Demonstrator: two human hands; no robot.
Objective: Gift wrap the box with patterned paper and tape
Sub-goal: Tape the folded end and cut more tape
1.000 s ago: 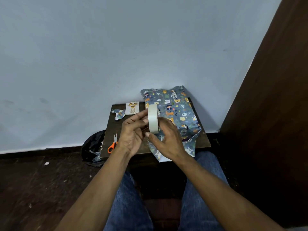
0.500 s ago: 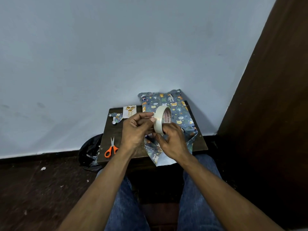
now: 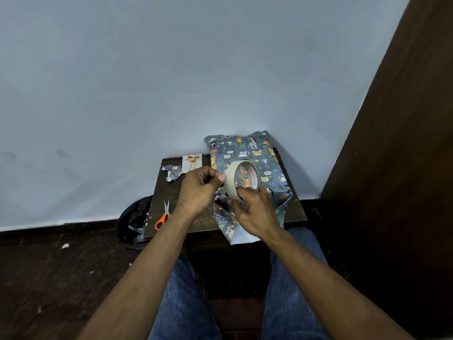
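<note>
A box wrapped in blue animal-print paper [image 3: 247, 153] lies on the small dark table [image 3: 297, 212], its far end against the wall. Loose paper hangs over the table's near edge. Above it I hold a roll of cream tape [image 3: 231, 182], turned so its hole faces me. My right hand [image 3: 255, 212] grips the roll from below, with the thumb on its rim. My left hand [image 3: 199, 187] pinches at the roll's left edge with thumb and forefinger, where the tape's end is. I cannot make out the tape's end itself.
Orange-handled scissors [image 3: 163, 215] lie on the table's left side. A small gift tag [image 3: 192, 162] and a paper scrap [image 3: 172, 173] sit at the back left. A black bag [image 3: 133, 217] lies on the floor to the left. A dark wooden panel [image 3: 392, 168] stands on the right.
The roll has turned from edge-on to showing its hole and inner label. Both hands stayed over the box, and the left fingers kept pinching at the roll's edge.
</note>
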